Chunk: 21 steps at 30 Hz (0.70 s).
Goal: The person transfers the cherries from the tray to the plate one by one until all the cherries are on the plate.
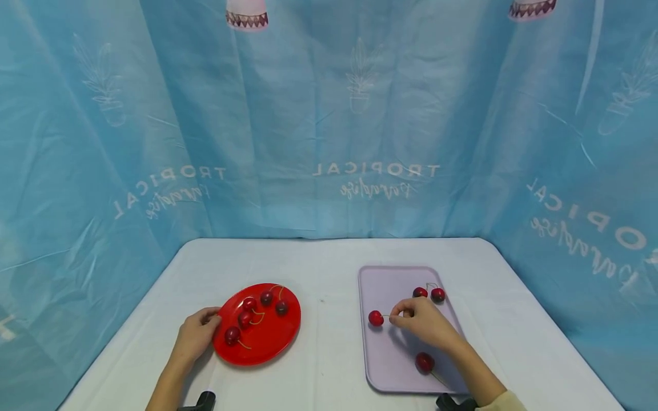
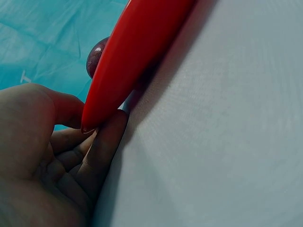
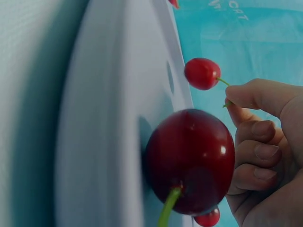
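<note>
My left hand [image 1: 195, 335] grips the left rim of a red plate [image 1: 275, 337]. In the left wrist view the thumb lies over the rim and the fingers [image 2: 106, 137] are beneath it. Several dark red cherries [image 1: 232, 335] with stems lie on the plate. Over the lilac tray [image 1: 380, 365], my right hand [image 1: 425, 322] pinches the stem of a bright red cherry [image 1: 376, 318] between thumb and index finger. The right wrist view shows this cherry [image 3: 202, 74] hanging apart from the tray surface, the other fingers curled in.
Near the tray's front lies a large dark cherry [image 1: 425, 363], its stem toward the front right corner. Two cherries with joined stems [image 1: 432, 285] sit by the tray's back right edge. White cloth [image 1: 329, 308] covers the table; a blue printed curtain [image 1: 329, 125] hangs behind and at both sides.
</note>
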Available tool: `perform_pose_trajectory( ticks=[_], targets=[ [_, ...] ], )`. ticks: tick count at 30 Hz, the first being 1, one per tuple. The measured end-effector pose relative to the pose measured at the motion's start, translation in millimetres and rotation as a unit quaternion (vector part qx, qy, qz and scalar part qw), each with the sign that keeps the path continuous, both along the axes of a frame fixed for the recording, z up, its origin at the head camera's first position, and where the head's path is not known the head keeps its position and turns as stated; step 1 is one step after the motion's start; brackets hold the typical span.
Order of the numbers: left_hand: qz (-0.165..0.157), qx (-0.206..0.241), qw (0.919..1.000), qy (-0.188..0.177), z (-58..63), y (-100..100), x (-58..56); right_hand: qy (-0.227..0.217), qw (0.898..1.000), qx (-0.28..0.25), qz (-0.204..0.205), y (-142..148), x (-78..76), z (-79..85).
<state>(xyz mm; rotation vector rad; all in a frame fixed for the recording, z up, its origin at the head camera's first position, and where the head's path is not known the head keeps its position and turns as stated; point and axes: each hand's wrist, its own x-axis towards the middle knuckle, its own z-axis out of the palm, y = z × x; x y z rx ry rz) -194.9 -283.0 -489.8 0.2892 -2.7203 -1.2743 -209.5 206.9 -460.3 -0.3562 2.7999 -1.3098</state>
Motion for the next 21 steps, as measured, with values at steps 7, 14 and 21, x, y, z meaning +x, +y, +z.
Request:
perform_pose_trajectory(
  ticks=[7, 14, 21],
  targets=[
    [-0.001, -0.002, 1.0000, -0.002, 0.2, -1.7, -1.9, 0.005, 1.000, -0.006, -0.002, -8.3, -0.1, 1.5],
    [0.000, 0.002, 1.0000, 0.007, -3.1, -1.4, -1.0, 0.009, 1.000, -0.007, -0.001, -13.9, -1.7, 0.7],
    [0.003, -0.001, 1.0000, 0.007, -3.9, -2.0, -0.8, 0.013, 1.000, -0.005, 0.008, -21.2, -4.7, 1.2]
  ],
)
